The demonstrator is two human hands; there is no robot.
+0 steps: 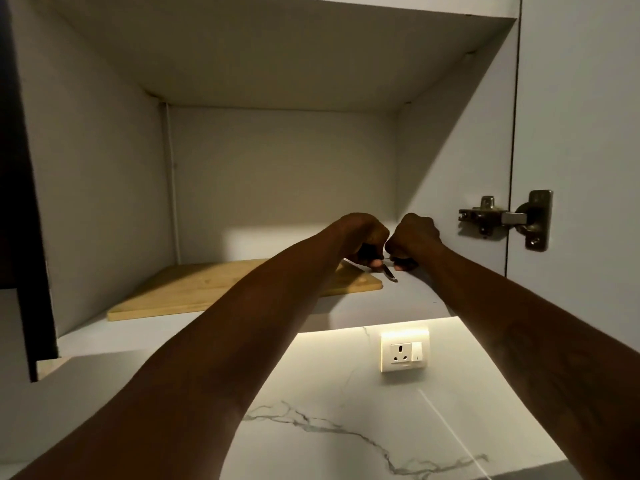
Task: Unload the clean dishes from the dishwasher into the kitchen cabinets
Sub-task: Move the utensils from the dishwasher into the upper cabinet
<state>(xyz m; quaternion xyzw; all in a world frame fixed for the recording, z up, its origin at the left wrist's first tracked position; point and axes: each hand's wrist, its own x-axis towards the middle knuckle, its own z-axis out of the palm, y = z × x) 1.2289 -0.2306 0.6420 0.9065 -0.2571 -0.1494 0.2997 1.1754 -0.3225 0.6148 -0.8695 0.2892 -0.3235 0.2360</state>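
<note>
Both arms are stretched into the open cabinet (104, 174). The left hand (363, 237) is curled around a dark-handled knife (388, 271), its blade angled over the shelf beside the wooden cutting board (194, 292). The right hand (414, 240) is fisted around something dark; what cannot be told.

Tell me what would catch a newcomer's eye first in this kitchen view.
Two bare forearms reach into the open white wall cabinet, where the left hand and right hand meet, closed around slim metal cutlery just above the shelf. Beside them on the left, a pale rectangular wooden cutting board lies flat. Below the cabinet, a lit white wall socket glows against the white marble-veined backsplash.
</note>
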